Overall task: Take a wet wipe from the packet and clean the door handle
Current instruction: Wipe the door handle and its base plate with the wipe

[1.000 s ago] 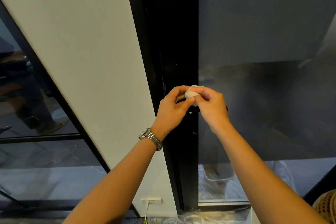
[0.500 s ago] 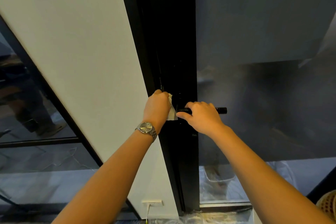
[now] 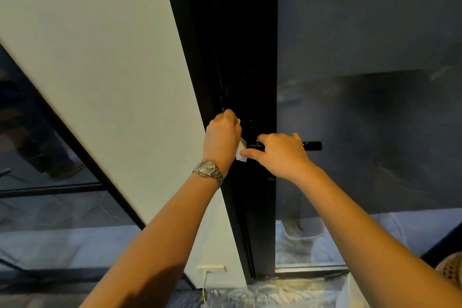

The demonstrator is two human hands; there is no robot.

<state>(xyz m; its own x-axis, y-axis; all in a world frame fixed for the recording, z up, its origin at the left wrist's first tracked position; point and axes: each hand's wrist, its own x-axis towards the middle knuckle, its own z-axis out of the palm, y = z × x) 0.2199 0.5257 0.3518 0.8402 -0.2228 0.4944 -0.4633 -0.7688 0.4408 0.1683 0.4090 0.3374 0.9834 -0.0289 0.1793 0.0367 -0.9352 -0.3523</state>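
The handle [image 3: 311,145], a black horizontal lever, sticks out to the right from the dark door frame [image 3: 250,57] at mid-height, and only its round right end shows clear of the right hand [image 3: 280,155]. That hand is curled over the lever from above, fingers wrapped across the bar and the thumb stretched left along its near side, so the grip is closed on the handle itself. The left hand [image 3: 222,135] is just left of it, balled into a loose fist against the frame, with the wipe [image 3: 241,151] bunched inside; a white crumpled corner pokes out below the fist (another sliver shows at the knuckles) and touches the tip of the right thumb, close to the lever's root. The left fingers are closed tight on the wipe, with no gap visible between them. A metal watch [image 3: 208,169] sits on the left wrist. A white wall [image 3: 100,82] runs left of the frame, and dark glass [image 3: 375,82] fills the right side behind the lever.
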